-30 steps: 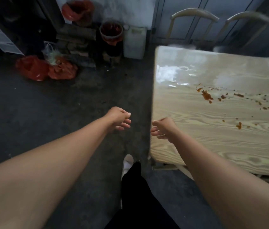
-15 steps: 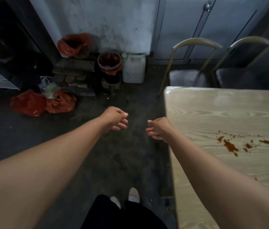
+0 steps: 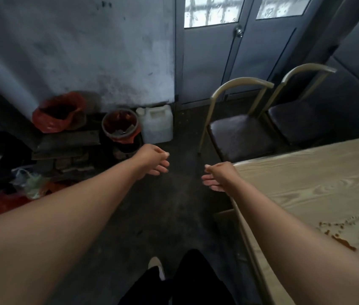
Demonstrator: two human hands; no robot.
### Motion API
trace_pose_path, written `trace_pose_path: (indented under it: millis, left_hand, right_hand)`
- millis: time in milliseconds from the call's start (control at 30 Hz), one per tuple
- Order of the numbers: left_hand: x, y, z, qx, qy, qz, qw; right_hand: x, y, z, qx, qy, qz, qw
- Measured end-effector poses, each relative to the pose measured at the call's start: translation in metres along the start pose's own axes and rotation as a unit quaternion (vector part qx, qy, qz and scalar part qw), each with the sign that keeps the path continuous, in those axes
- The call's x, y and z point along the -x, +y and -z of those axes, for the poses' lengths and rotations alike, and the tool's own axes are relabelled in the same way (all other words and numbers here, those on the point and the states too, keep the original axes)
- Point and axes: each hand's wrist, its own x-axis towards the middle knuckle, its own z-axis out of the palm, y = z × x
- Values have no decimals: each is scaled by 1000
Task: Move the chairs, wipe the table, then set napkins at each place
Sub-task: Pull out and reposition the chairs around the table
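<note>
A light wood-grain table (image 3: pixel 319 186) fills the right side, with brown sauce stains (image 3: pixel 348 238) near its lower right. Two metal-framed chairs stand at its far end: the nearer chair (image 3: pixel 240 128) with a dark seat and curved back, and a second chair (image 3: pixel 302 115) to its right. My left hand (image 3: pixel 152 161) hangs over the dark floor, fingers loosely curled and holding nothing. My right hand (image 3: pixel 220 176) hovers at the table's near left corner, also empty with fingers apart. Both hands are short of the nearer chair. No napkins or cloth are in view.
A white plastic jug (image 3: pixel 157 124) and a red-lined bucket (image 3: pixel 120 126) stand against the wall. Red bags (image 3: pixel 57 113) and clutter sit at the left. A grey double door (image 3: pixel 238 51) is behind the chairs. My foot (image 3: pixel 156 266) is on the dark floor.
My view has swung up and forward, so the table slid right and the chairs and door came closer. Both hands stayed out in front, empty.
</note>
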Motion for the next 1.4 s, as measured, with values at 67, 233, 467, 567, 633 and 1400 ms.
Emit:
trace_pose_path:
  millis: [67, 233, 467, 567, 633, 1400]
  left_hand:
    - [-22, 20, 2, -15, -19, 3, 1000]
    - [-90, 74, 0, -35, -64, -9, 997]
    - [-209, 169, -11, -88, -88, 0, 992]
    - [-247, 206, -10, -99, -95, -14, 990]
    - [-269, 226, -9, -109, -101, -12, 989]
    - [-537, 438, -61, -336, -251, -58, 906]
  right_hand:
    - [-13, -15, 3, -16, 13, -5, 1000]
    - [-63, -57, 29, -52, 51, -23, 997]
    - [-166, -139, 81, -91, 72, -55, 992]
    - [-196, -173, 99, -97, 78, -61, 990]
    - [-212, -195, 109, -105, 78, -73, 989]
    - [-378, -329, 175, -327, 176, -181, 911]
